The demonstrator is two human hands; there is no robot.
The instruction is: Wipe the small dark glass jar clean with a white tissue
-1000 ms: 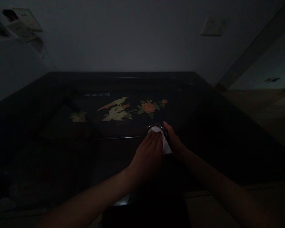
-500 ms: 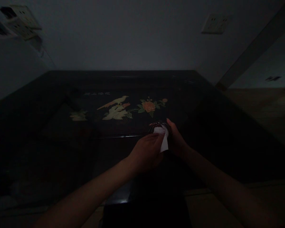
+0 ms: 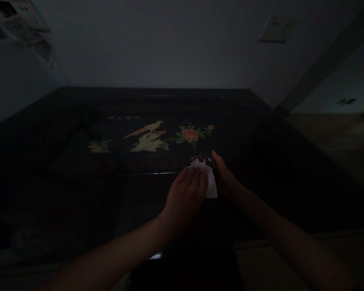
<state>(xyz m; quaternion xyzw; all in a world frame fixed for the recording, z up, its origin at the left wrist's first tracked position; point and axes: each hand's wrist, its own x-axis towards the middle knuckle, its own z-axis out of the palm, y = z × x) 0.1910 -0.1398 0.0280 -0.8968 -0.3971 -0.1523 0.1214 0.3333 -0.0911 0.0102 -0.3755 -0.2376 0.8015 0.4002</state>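
At lower center, a white tissue (image 3: 211, 186) is pinched by the left hand (image 3: 188, 194); a shiny object (image 3: 211, 161) is grasped by the right hand (image 3: 226, 176).

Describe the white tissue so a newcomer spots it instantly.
Find the dark tabletop with the bird-and-flower picture, then its orange flower. Just nearer the camera, the left hand and right hand meet at a shiny-rimmed object. The tissue is the pale, limp sheet under the left fingers, its corner hanging between the hands.
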